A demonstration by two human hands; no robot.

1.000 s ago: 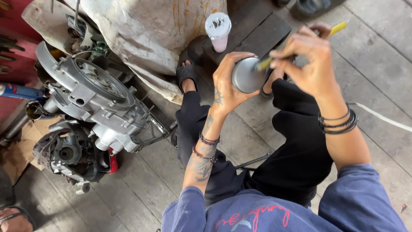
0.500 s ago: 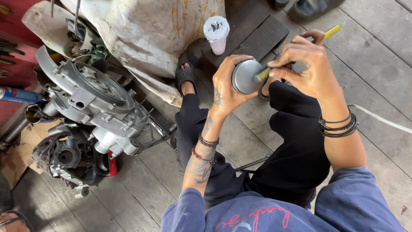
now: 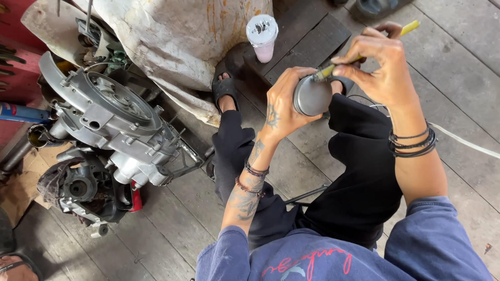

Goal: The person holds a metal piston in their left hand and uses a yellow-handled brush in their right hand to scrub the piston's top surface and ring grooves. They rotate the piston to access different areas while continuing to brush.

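My left hand (image 3: 284, 106) grips the grey piston (image 3: 312, 96) at upper centre; my right hand (image 3: 377, 67) pinches a yellow-handled brush (image 3: 364, 49) slanting down-left onto its rim.

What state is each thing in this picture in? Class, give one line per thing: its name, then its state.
left hand: gripping the round grey metal part
round grey metal part: held up, flat face toward camera
right hand: holding the yellow-handled brush
yellow-handled brush: tip at the part's rim
engine: tilted on the floor
lidded cup: upright

Under you runs a grey plank floor (image 3: 458, 67); on it rest a silver engine block (image 3: 112, 125), a dark slab (image 3: 307, 39) and a white cable (image 3: 469, 143).
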